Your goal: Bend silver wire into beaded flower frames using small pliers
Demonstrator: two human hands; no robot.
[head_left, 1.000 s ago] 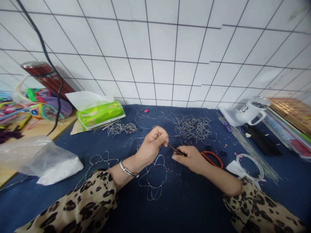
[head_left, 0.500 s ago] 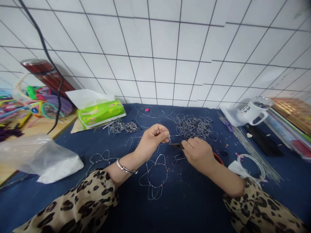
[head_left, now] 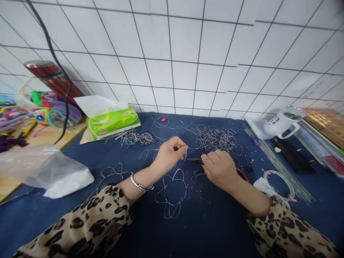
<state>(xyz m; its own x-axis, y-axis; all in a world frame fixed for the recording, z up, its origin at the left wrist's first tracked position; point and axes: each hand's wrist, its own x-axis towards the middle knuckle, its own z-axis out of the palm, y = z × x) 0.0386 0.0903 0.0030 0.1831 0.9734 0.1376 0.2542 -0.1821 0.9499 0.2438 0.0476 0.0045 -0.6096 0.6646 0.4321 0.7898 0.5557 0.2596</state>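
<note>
My left hand (head_left: 170, 154) is closed in a pinch on a short piece of thin silver wire, held just above the blue cloth (head_left: 204, 229). My right hand (head_left: 220, 168) is wrapped round red-handled pliers (head_left: 195, 161), whose dark tip points left toward the pinched wire. A red handle loop (head_left: 242, 174) shows behind the right hand. Below both hands lies a wire flower frame (head_left: 171, 194) with small pink beads. A second wire flower (head_left: 111, 175) lies to the left. A pile of bent wire pieces (head_left: 215, 138) sits just beyond the hands.
A green tissue pack (head_left: 113, 122) and small wire balls (head_left: 137, 138) lie at back left, a clear plastic bag (head_left: 43, 170) at left. At right stand a white mug (head_left: 285, 123), straight wires (head_left: 279, 163), a wire coil (head_left: 278, 182) and stacked books (head_left: 322, 134). White tiled wall behind.
My right hand has turned palm down over the pliers and shifted slightly away from me. My left hand stays pinched, dipping a little toward the cloth.
</note>
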